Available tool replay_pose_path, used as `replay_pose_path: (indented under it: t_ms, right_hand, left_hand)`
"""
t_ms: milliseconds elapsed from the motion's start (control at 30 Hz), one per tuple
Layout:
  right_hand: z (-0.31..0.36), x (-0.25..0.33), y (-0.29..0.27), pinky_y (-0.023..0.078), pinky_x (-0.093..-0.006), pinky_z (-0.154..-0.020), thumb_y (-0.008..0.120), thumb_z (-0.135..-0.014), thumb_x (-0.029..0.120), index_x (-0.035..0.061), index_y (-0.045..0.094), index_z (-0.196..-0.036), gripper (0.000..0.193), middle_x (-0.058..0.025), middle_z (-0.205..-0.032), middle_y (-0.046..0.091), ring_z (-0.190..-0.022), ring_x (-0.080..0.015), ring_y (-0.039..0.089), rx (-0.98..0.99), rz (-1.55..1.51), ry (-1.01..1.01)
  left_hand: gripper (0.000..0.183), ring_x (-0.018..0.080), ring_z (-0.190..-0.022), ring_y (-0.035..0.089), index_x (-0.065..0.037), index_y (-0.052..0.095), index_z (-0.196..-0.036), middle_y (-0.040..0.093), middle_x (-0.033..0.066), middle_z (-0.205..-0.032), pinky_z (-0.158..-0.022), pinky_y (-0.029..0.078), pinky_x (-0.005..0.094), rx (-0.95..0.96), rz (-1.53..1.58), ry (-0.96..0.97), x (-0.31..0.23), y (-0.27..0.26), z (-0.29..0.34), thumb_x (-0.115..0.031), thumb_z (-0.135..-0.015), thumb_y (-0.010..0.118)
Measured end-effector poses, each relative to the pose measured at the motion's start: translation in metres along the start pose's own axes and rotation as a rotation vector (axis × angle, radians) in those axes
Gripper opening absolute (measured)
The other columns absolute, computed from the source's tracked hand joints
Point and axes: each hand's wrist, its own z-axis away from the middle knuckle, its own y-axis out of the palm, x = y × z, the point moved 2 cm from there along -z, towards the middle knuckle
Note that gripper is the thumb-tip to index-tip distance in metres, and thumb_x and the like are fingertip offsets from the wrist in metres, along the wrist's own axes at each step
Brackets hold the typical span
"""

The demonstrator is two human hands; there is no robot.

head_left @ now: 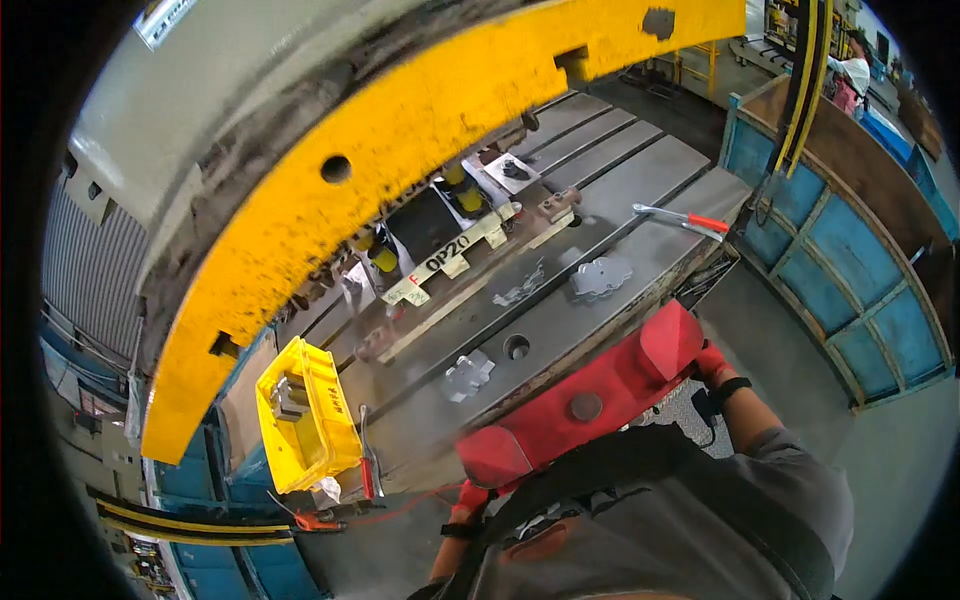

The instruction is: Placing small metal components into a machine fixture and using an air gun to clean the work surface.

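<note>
In front of me stands a long red console (612,388) with a domed hood at each end and a round knob in its middle. My left hand (470,496), in a red glove, is at the hood on the left end. At the right-end hood is my right hand (712,362), also red-gloved with a dark band at the wrist. The hoods hide the fingers of both hands. Beyond the console, flat cut sheet-metal pieces lie on a grey slotted press bed: one piece (468,376) nearer, another piece (602,278) to the right, and a thin jagged piece (520,285) between them.
A yellow press slide (400,130) arches over the bed, above a die with a pale bar (445,258). Left is a yellow crate (345,440) holding metal blocks, beside a red-handled tool (369,472). Another red-handled tool (685,217) lies right. Blue panels (850,260) stand beyond.
</note>
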Motion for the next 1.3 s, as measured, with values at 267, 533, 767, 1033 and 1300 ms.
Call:
replay_pose_path:
  t_ms: [267, 533, 767, 1033, 1300]
  right_hand:
    - [0.026, 0.026, 0.001, 0.051, -0.035, -0.058, 0.066, -0.077, 0.029, 0.0056, 0.05, -0.113, 0.046, -0.009, -0.096, 0.061, -0.078, -0.0202, 0.061, -0.033, 0.073, 0.002]
    - [0.065, 0.138, -0.033, 0.042, -0.0403, -0.09, 0.065, -0.074, 0.044, -0.0038, 0.05, -0.116, 0.065, -0.0233, -0.113, 0.056, -0.107, -0.0354, 0.053, -0.346, 0.65, -0.384]
    - [0.046, 0.225, 0.029, 0.046, -0.0337, -0.072, 0.069, -0.075, 0.033, -0.0015, 0.054, -0.098, 0.044, -0.0163, -0.091, 0.062, -0.079, -0.0254, 0.061, -0.071, 0.184, -0.399]
    - [0.034, 0.253, 0.085, 0.045, -0.0377, -0.078, 0.074, -0.068, 0.033, -0.003, 0.054, -0.098, 0.051, -0.0207, -0.099, 0.061, -0.094, -0.0308, 0.059, -0.073, 0.441, -0.507]
    - [0.024, 0.247, 0.086, 0.046, -0.0346, -0.075, 0.075, -0.067, 0.028, -0.0011, 0.059, -0.097, 0.044, -0.0167, -0.093, 0.064, -0.085, -0.028, 0.061, -0.01, 0.371, -0.453]
  left_hand:
    - [0.034, 0.0155, -0.093, 0.055, -0.004, 0.058, -0.113, 0.062, 0.0083, -0.106, -0.081, 0.044, 0.0303, 0.05, -0.008, -0.064, -0.006, 0.003, -0.001, -0.022, -0.084, 0.056]
    - [0.034, 0.0142, -0.094, 0.054, -0.003, 0.059, -0.113, 0.063, 0.0079, -0.104, -0.082, 0.043, 0.0284, 0.198, -0.115, -0.2, -0.017, -0.074, 0.024, -0.02, -0.084, 0.055]
    - [0.027, 0.0132, -0.079, 0.058, -0.002, 0.059, -0.108, 0.064, 0.0053, -0.095, -0.07, 0.046, 0.0262, -0.021, 0.311, 0.133, -0.185, -0.157, -0.016, -0.018, -0.087, 0.053]
    - [0.024, 0.0102, -0.077, 0.058, -0.003, 0.059, -0.107, 0.062, 0.0042, -0.091, -0.069, 0.046, 0.0224, -0.186, 0.203, 0.565, -0.374, -0.188, -0.129, -0.018, -0.088, 0.055]
    - [0.053, 0.0364, -0.107, 0.053, 0.001, 0.054, -0.111, 0.055, 0.0238, -0.115, -0.089, 0.044, 0.0401, -0.794, -0.695, 0.278, -0.477, -0.228, -0.253, -0.04, -0.078, 0.059]
